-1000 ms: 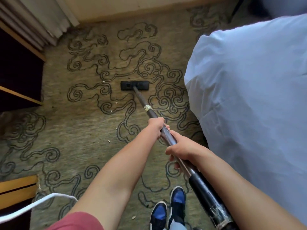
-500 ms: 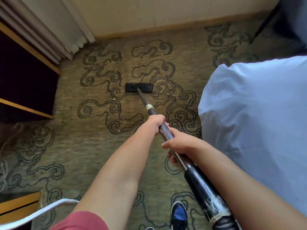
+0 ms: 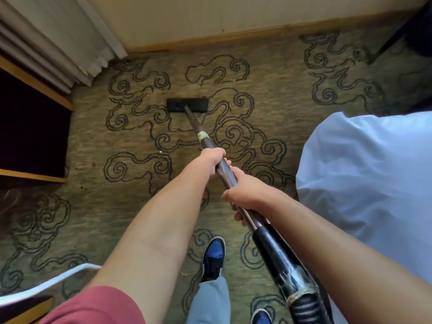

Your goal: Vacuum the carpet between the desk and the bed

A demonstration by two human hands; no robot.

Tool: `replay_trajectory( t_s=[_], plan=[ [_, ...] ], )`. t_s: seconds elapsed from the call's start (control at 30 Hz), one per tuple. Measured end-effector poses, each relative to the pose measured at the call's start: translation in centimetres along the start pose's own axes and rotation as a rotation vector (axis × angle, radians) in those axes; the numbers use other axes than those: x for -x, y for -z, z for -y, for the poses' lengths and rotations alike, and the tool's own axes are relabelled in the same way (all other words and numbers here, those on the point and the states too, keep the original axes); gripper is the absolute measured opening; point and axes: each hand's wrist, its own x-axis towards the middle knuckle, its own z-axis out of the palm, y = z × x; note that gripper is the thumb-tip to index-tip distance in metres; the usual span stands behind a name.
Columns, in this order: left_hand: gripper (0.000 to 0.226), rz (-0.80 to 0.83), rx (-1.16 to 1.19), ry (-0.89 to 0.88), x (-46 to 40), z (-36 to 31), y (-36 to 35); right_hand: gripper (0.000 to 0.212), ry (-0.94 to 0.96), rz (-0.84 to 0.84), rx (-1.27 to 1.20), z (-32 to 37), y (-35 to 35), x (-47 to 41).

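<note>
A dark vacuum wand [image 3: 205,142] runs from my hands down to a flat black floor head [image 3: 187,105] lying on the olive carpet [image 3: 98,146] with dark swirl patterns. My left hand [image 3: 214,160] grips the wand higher up, just below a band of pale tape. My right hand [image 3: 245,195] grips it lower, right above the thick black handle section and ribbed hose [image 3: 301,305]. The white bed [image 3: 364,183] fills the right side. The desk [image 3: 32,127], dark with wooden edges, stands at the left.
Pleated curtains [image 3: 58,43] hang at the upper left and a wall with a wooden skirting board [image 3: 233,38] is just past the floor head. A white cable [image 3: 53,280] crosses the lower left. My blue and black shoes [image 3: 214,256] stand on the carpet. Small crumbs lie near the wand.
I have stepped forward towards the wall. The floor head has slid farther along the carpet with me, and both hands keep their grip on the wand.
</note>
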Motion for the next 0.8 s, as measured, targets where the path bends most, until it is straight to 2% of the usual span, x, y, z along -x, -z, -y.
replay_trajectory(
  t_s=[0.1,0.17,0.27,0.33,0.43,0.63,0.8],
  plan=[
    [0.005,-0.036,0.029,-0.032,-2.0,-3.6,2.9,0.059,0.011,0.007,-0.013,4.0,-1.2,-3.3],
    [0.010,-0.075,0.061,-0.051,-3.1,-4.6,5.1,0.062,0.019,0.008,0.000,6.0,-2.7,-5.1],
    [0.016,-0.069,0.046,-0.022,-3.1,-3.6,8.1,0.078,0.008,0.013,0.116,7.2,-6.3,-5.3],
    [0.014,-0.078,0.062,0.002,-2.5,-2.1,9.8,0.085,-0.020,0.052,0.103,7.3,-8.4,-4.0],
    [0.014,-0.090,0.079,0.015,-0.7,-0.5,11.5,0.082,-0.028,0.089,0.095,6.8,-9.7,-2.3],
    [0.014,-0.109,0.037,0.089,3.2,4.0,13.6,0.079,-0.020,0.148,0.231,4.9,-12.6,2.3],
    [0.012,-0.078,0.036,0.135,6.9,8.6,12.5,0.050,-0.025,0.198,0.231,1.6,-12.3,7.6]
  ],
)
